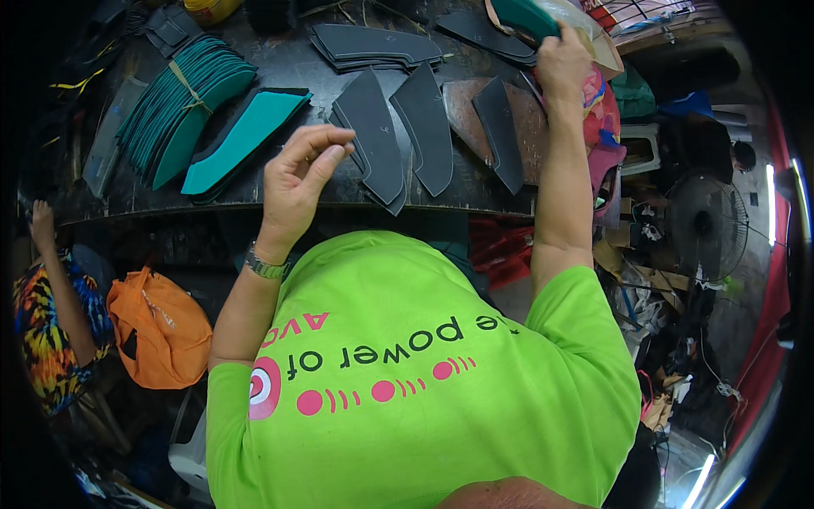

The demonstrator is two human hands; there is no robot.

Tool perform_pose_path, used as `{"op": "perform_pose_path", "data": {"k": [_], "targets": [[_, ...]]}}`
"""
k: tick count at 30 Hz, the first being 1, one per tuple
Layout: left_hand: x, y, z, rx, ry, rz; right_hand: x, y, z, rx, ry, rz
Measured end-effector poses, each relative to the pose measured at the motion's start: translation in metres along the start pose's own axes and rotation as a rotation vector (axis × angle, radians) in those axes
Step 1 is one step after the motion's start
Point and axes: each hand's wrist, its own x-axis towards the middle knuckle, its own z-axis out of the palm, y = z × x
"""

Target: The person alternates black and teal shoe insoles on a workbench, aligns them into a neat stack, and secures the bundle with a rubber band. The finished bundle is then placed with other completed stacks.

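My left hand [301,174] is held over the front of the dark table [322,191], thumb and forefinger brought together in a pinch. Its fingertips are by the edge of a dark grey cut piece [371,127]; anything between them is too small to make out. At the far right my right hand [566,66] grips the end of a curved teal piece [527,17]. Between my hands lie another dark grey piece [424,127] and a narrower one [498,127] on a brown board [465,106]. A stack of dark pieces [369,44] lies behind them.
On the left are a banded bundle of teal pieces [186,93] and a loose teal piece [246,140]. Colourful bags [604,110] sit at the table's right end. An orange bag [159,327] is beside another person [59,314]. A fan [704,222] stands right.
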Motion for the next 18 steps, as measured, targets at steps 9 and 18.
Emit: {"op": "perform_pose_path", "data": {"k": [9,18], "targets": [[0.040,0.014,0.033,-0.697,-0.004,-0.185,-0.094,-0.129,-0.053,0.561,-0.100,-0.610],[0.023,-0.006,0.032,-0.883,0.117,-0.305,-0.139,-0.157,-0.058,0.760,-0.333,-0.630]]}}
